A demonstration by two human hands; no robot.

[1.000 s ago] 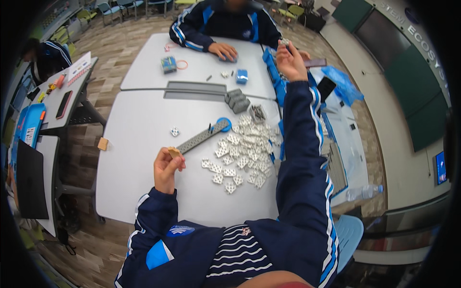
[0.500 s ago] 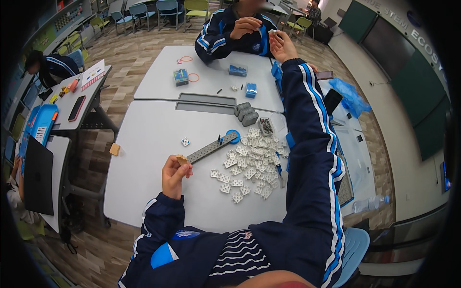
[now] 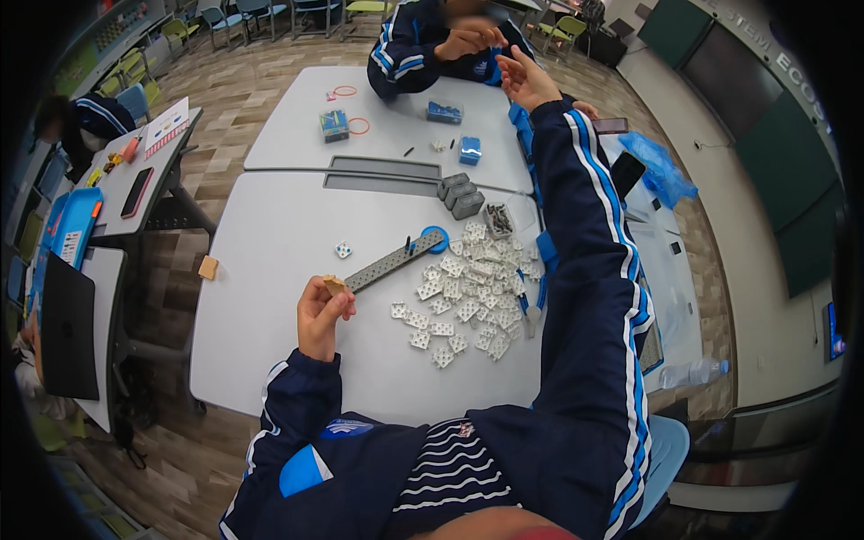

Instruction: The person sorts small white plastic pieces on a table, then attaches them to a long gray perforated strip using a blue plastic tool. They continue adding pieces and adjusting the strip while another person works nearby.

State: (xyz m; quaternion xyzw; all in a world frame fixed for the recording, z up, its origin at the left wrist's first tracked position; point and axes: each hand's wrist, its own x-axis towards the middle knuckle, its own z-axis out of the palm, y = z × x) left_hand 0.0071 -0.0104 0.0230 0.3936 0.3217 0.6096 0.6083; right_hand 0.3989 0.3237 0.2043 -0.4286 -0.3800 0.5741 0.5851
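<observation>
Near the table's middle, my left hand (image 3: 322,317) pinches a small tan, crumbly-looking piece (image 3: 335,285); whether it is food or wood I cannot tell. It is beside the near end of a long grey perforated beam (image 3: 391,261). My right hand (image 3: 529,81) is stretched far forward over the other table, fingers extended and apart, with nothing visible in them. Close to its fingertips is the hand (image 3: 470,40) of a person sitting opposite, fingers pinched together; what they hold is too small to tell. White perforated connector pieces (image 3: 481,279) lie in a pile right of the beam.
A blue ring (image 3: 436,239) lies at the beam's far end, near grey blocks (image 3: 461,196) and a small clear box (image 3: 498,219). Boxes of blue parts (image 3: 445,112) stand on the far table. At the left edge sits a tan block (image 3: 208,267); a bottle (image 3: 693,373) lies at right.
A small white piece that was in my right hand's fingertips no longer shows there, and those fingers have spread. The other person's hand has moved nearer. My left hand keeps the tan piece.
</observation>
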